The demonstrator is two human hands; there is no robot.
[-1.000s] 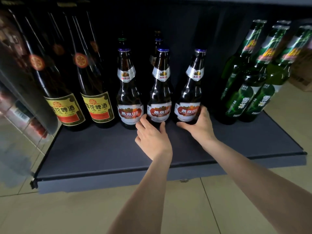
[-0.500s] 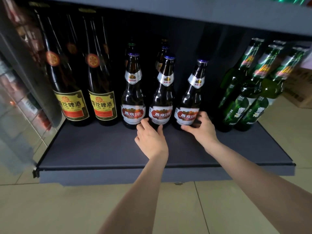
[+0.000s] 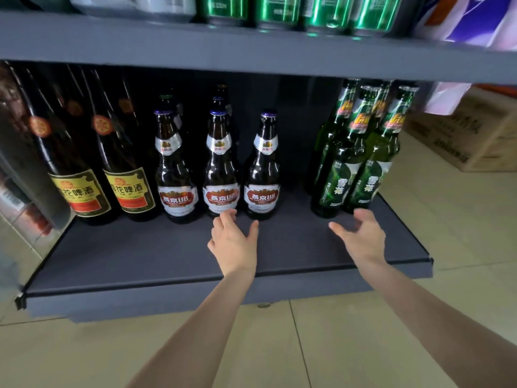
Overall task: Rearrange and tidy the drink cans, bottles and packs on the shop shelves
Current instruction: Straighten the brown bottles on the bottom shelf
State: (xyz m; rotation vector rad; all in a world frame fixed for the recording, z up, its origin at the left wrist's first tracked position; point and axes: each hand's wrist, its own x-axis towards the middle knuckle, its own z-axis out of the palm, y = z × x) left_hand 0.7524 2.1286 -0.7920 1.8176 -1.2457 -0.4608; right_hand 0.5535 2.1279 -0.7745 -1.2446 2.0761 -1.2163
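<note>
Three brown U8 beer bottles stand in a front row on the dark bottom shelf (image 3: 140, 256): left (image 3: 174, 175), middle (image 3: 221, 172), right (image 3: 263, 169), with more behind them. My left hand (image 3: 233, 242) hovers open just in front of the middle and right bottles, fingertips near the middle bottle's base, holding nothing. My right hand (image 3: 362, 236) is open with spread fingers, in front of the green beer bottles (image 3: 352, 163) on the right, apart from them. Tall dark bottles with yellow labels (image 3: 109, 169) stand at the left.
Green cans (image 3: 279, 9) line the upper shelf (image 3: 251, 49) overhead. A gap of bare shelf separates the right brown bottle from the green ones. A cardboard box (image 3: 470, 133) sits on the tiled floor (image 3: 279, 345) at the right. A glass-fronted cabinet (image 3: 16, 191) is at the left.
My right hand let go of the right brown bottle and moved right, toward the green bottles. My left hand drew back slightly from the middle bottle. The view tilted up, revealing the upper shelf.
</note>
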